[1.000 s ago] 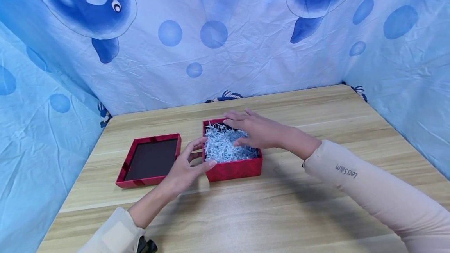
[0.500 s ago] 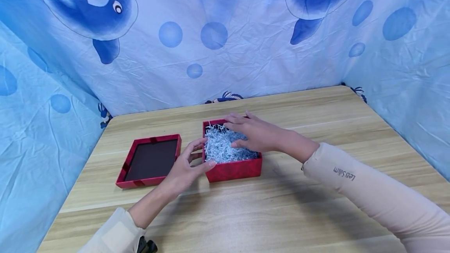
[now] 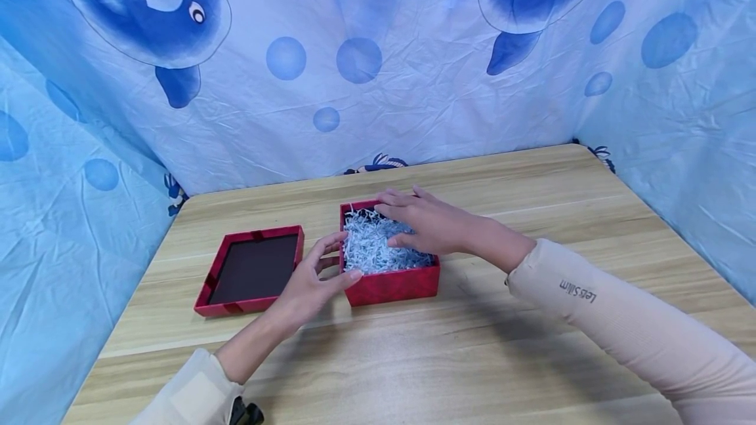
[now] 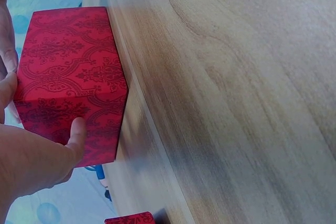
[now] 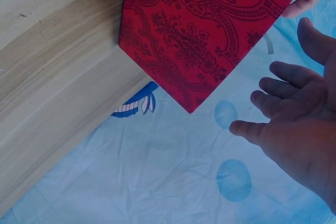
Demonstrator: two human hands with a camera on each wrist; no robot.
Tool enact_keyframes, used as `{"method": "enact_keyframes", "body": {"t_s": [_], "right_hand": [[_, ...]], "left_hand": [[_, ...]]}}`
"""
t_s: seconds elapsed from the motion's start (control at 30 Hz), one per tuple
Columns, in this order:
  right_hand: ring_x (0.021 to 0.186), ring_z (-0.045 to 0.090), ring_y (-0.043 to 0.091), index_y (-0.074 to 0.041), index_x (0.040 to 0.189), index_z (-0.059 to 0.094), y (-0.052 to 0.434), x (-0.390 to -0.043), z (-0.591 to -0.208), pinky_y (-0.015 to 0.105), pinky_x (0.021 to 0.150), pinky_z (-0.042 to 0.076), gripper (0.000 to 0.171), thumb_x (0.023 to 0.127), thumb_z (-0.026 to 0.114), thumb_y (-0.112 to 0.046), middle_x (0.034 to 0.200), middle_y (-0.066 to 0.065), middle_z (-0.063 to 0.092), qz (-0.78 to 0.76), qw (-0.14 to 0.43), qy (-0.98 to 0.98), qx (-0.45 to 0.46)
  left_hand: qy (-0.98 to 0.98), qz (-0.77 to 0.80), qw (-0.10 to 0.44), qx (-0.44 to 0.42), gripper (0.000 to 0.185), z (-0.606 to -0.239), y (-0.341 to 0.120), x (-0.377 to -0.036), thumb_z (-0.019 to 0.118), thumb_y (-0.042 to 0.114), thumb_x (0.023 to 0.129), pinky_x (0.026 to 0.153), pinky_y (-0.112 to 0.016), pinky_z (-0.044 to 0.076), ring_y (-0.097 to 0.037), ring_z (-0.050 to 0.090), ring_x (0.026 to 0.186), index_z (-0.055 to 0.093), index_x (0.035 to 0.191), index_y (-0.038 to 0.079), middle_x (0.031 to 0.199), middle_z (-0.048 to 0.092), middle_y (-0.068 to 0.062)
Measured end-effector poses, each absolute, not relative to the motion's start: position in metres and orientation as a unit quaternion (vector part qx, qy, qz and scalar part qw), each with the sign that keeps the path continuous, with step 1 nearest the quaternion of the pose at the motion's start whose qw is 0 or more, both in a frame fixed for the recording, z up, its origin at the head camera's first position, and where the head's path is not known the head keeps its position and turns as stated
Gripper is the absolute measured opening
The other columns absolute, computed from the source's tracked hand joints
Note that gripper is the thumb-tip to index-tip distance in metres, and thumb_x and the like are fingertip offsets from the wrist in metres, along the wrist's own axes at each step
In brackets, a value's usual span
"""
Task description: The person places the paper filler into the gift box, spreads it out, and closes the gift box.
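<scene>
In the head view an open-topped red box (image 3: pixel 392 286) stands on the table, filled with pale blue shredded paper (image 3: pixel 375 244). My left hand (image 3: pixel 310 284) rests against its left side, fingertips on the wall and thumb at the front left corner of the rim. A fingertip touches the patterned red wall in the left wrist view. Over the right part of the box, my right hand (image 3: pixel 434 222) is spread palm down, overlapping the paper and the back rim. The right wrist view shows its fingers (image 5: pixel 281 88) extended, holding nothing.
Left of the box lies a red lid (image 3: pixel 254 271), upturned with its dark inside showing. The wooden table (image 3: pixel 413 359) meets a blue dolphin-print cloth (image 3: pixel 425 110) at the back and sides.
My right hand has come slightly down and nearer over the paper, then stays almost still. The left hand, box and lid have kept their places.
</scene>
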State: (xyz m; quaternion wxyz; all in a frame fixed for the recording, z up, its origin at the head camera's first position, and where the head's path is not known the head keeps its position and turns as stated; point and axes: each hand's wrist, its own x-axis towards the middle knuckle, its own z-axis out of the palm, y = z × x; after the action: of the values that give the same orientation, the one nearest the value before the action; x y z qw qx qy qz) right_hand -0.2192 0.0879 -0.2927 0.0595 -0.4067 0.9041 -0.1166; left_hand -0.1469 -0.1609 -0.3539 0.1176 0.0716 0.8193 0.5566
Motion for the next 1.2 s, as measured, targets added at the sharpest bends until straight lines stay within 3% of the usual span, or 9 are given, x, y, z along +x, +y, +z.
{"method": "enact_keyframes", "body": {"t_s": [0.87, 1.2], "right_hand": [[0.147, 0.008, 0.018, -0.014, 0.152, 0.027, 0.068, -0.213, -0.283, 0.05, 0.117, -0.002, 0.069, 0.095, 0.058, -0.039, 0.159, 0.004, 0.021, -0.12, 0.046, 0.91, -0.394], [0.145, 0.019, 0.018, -0.015, 0.151, 0.029, 0.055, -0.208, -0.279, 0.051, 0.116, -0.004, 0.069, 0.095, 0.059, -0.039, 0.157, 0.005, 0.025, -0.113, 0.037, 0.921, -0.371]], "left_hand": [[0.814, 0.568, 0.088, 0.084, 0.07, -0.348, -0.17, -0.149, 0.069, 0.035, 0.088, 0.101, -0.049, 0.043, -0.031, 0.039, 0.133, 0.033, 0.147, 0.025, 0.146, 0.037, -0.006], [0.831, 0.549, 0.079, 0.042, 0.061, -0.338, -0.179, -0.148, 0.058, 0.043, 0.094, 0.104, -0.048, 0.041, -0.029, 0.041, 0.133, 0.033, 0.147, 0.025, 0.147, 0.037, -0.006]]}}
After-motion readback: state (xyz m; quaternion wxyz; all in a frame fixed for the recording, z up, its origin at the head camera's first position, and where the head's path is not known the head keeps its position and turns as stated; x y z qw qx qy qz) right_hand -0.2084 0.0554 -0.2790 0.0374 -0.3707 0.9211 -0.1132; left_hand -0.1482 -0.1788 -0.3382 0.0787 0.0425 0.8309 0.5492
